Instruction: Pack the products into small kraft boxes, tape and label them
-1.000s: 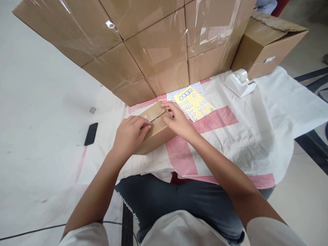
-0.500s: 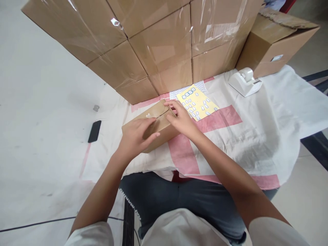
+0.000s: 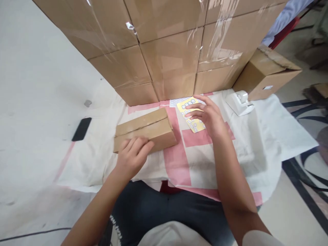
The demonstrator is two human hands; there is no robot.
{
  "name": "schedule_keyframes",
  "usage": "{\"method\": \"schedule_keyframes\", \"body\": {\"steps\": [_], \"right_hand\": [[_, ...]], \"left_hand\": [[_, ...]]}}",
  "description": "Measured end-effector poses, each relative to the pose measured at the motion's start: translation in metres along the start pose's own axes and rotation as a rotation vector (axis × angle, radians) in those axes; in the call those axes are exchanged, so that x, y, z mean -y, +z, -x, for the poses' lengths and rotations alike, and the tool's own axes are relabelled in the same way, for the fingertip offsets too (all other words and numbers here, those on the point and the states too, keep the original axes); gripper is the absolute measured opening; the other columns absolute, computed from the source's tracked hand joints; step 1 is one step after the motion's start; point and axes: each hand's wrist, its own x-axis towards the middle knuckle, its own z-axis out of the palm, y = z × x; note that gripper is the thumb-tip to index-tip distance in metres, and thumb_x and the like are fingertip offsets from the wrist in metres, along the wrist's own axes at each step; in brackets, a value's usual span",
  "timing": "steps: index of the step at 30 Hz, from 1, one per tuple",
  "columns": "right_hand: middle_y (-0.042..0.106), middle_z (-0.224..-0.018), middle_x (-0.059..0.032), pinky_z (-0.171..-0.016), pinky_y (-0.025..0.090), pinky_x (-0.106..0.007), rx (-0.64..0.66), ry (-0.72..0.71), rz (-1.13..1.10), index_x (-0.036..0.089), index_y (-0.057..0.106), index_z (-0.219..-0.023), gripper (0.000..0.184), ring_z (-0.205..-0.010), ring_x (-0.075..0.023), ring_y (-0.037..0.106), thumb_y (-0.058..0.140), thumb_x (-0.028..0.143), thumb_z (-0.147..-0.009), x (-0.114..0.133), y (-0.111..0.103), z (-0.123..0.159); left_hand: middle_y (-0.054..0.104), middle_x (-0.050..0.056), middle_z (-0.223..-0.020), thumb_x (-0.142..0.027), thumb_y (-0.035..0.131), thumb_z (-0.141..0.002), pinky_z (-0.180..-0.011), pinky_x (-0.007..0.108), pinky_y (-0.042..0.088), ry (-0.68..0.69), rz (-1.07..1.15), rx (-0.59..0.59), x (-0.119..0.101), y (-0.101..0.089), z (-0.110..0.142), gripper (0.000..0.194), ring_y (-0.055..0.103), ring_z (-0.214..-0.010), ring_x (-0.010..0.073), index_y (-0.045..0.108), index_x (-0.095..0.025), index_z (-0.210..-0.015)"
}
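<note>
Just beyond my left hand point(image 3: 132, 155) lies the small brown cardboard box point(image 3: 143, 128), closed on top along a lengthwise seam. That hand's fingers are bent against its near side; from my screen, I cannot tell whether they grip. To the box's right, my right hand point(image 3: 214, 121) holds nothing, fingers spread over a yellow sheet point(image 3: 194, 126) of small blue-edged white stickers, their print too small for me to read. I see a white plastic tape dispenser point(image 3: 238, 104) right of that hand and, farther out, a larger brown carton point(image 3: 275, 80) with an illegible white label point(image 3: 268, 87). Past both hands rises a film-wrapped stack of brown cartons point(image 3: 169, 61). Well left of my left hand rests a black phone-like slab point(image 3: 82, 129). Nearer me, dark trousers point(image 3: 166, 212) carry white lettering point(image 3: 116, 230), only partly visible.
</note>
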Motion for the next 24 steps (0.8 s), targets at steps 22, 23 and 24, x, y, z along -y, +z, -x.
{"method": "schedule_keyframes", "body": {"steps": [22, 23, 24], "right_hand": [[0.051, -0.125, -0.0141, -0.096, 0.051, -0.053, 0.021, 0.03, 1.113, 0.023, 0.074, -0.119, 0.036, -0.109, -0.0323, 0.056, 0.051, 0.019, -0.092, -0.069, -0.067, -0.019], [0.051, -0.124, -0.0139, -0.096, 0.05, -0.053, 0.03, 0.018, 1.117, 0.023, 0.074, -0.117, 0.034, -0.109, -0.0324, 0.055, 0.05, 0.019, -0.093, -0.069, -0.065, -0.02], [0.051, -0.124, -0.0136, -0.097, 0.049, -0.054, 0.042, 0.008, 1.124, 0.023, 0.074, -0.116, 0.033, -0.109, -0.0325, 0.054, 0.05, 0.019, -0.093, -0.068, -0.064, -0.02]], "left_hand": [[0.06, 0.012, -0.129, -0.044, 0.056, -0.098, -0.083, 0.043, 0.041, -0.179, 0.498, 0.483, -0.118, 0.193, -0.082, 0.036, 0.052, -0.114, 0.0311, 0.058, -0.018, -0.123], [0.06, 0.012, -0.127, -0.043, 0.057, -0.098, -0.082, 0.043, 0.041, -0.177, 0.508, 0.477, -0.118, 0.194, -0.082, 0.034, 0.052, -0.113, 0.0308, 0.059, -0.019, -0.121], [0.06, 0.011, -0.126, -0.042, 0.057, -0.098, -0.082, 0.043, 0.041, -0.174, 0.517, 0.47, -0.118, 0.195, -0.081, 0.033, 0.052, -0.113, 0.0305, 0.059, -0.019, -0.12]]}}
